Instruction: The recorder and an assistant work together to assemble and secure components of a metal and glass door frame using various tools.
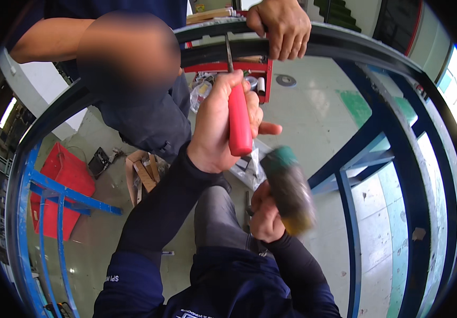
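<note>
My left hand is closed around the red handle of a chisel. The chisel's thin metal blade points away from me, and its tip meets the dark frame at the far side. Lower and to the right, my right hand grips a mallet. Its cylindrical head has a green end and a yellow end, smeared by motion, and hangs just below the chisel's handle end, apart from it. Most of the mallet's handle is hidden by the hand. Across from me, a co-worker's hand rests over the frame.
The co-worker's forearm reaches in at the upper left. Blue metal supports stand left and right. A red bin, a box of wood offcuts, a red cart and a tape roll are lower down.
</note>
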Demonstrator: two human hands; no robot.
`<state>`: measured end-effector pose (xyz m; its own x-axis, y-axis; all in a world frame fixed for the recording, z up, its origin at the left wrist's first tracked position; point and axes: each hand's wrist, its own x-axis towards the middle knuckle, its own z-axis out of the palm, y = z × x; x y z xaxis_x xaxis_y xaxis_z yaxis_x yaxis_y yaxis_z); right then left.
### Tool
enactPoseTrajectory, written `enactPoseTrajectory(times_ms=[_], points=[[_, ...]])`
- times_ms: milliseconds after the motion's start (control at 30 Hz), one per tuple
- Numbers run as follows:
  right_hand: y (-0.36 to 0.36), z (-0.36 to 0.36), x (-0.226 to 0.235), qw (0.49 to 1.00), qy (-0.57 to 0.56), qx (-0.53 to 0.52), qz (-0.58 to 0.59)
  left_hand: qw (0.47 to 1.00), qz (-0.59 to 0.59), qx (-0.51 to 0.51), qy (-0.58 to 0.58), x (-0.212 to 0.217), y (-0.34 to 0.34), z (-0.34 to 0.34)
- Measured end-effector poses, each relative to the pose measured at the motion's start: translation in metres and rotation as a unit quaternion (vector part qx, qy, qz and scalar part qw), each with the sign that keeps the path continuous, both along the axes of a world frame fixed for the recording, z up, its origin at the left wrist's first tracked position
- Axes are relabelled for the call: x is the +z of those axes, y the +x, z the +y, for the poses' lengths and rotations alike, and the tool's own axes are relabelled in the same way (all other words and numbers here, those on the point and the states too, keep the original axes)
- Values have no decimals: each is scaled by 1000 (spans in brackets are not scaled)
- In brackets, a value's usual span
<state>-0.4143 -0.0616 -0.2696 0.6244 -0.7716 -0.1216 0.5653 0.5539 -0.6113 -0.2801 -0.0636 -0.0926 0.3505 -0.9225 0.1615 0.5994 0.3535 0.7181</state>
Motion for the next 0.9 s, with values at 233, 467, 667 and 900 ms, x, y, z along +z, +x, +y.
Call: enactPoseTrajectory(times_ms=[233,467,667,900], points=[[-21,2,39,789,-595,-151,-5,999,-47,13,-7,-4,-3,3],[-14,6,33,809,-569,-143,-3,1000,-20,17,2,-4,-1,2],[-11,1,35,787,-599,-148,0,999,-41,22,-2,-5,1,3],[-3,-2,43,808,-569,-152,11,998,-52,10,18,-1,1,6]])
